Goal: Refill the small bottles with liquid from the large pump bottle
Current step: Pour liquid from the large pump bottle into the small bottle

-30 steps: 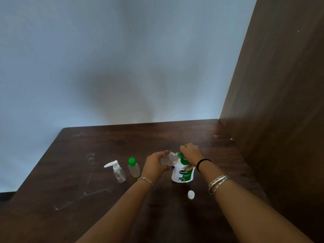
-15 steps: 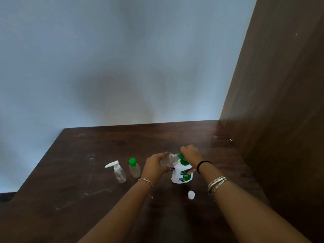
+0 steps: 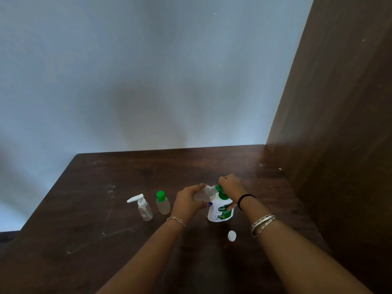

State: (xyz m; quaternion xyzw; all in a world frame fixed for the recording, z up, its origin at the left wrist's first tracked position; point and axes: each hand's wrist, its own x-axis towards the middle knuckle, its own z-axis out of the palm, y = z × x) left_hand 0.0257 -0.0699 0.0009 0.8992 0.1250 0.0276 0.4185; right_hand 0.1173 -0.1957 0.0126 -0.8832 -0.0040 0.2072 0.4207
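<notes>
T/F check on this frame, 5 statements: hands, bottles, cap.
1. The left hand holds a small clear bottle at the spout of the large pump bottle. True.
2. The right hand rests flat on the table. False: it is on the pump head.
3. A white cap lies loose on the table. True.
4. The green-capped bottle lies on its side. False: it stands upright.
5. The white-pump small bottle stands right of the large pump bottle. False: left.

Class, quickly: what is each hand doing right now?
Left hand: grips a small clear bottle.
Right hand: presses the large pump bottle's green pump.
</notes>
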